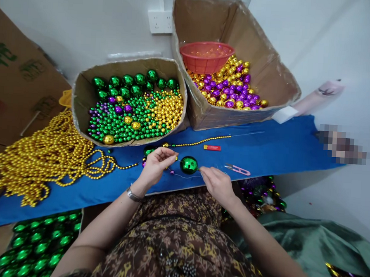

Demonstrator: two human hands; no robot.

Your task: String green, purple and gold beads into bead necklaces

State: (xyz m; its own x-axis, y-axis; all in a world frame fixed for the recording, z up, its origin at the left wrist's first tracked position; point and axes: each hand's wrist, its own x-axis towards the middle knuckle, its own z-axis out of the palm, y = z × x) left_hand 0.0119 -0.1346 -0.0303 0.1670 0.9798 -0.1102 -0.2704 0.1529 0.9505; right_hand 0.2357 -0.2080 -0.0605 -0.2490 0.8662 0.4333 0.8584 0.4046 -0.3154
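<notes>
Between my two hands a large shiny green bead (189,165) hangs on a thin string. On its left side, my left hand (154,166) pinches a small gold bead (176,158) on that string. My right hand (217,185) is closed at the other side, its fingertips pinching the string right by a small dark green bead. A small purple bead (172,172) lies below the left fingertips, beside a loose length of thread. More green and purple beads show partly behind my left hand. Pink-handled thread snips (239,170) lie just beyond my right hand.
A cut-down box (127,143) holds green, gold and purple beads. The taller carton (204,117) holds gold and purple beads and a red basket (204,64). Gold bead strands (47,156) are heaped left on the blue cloth (284,139). A red lighter (214,148) lies near a beaded strand.
</notes>
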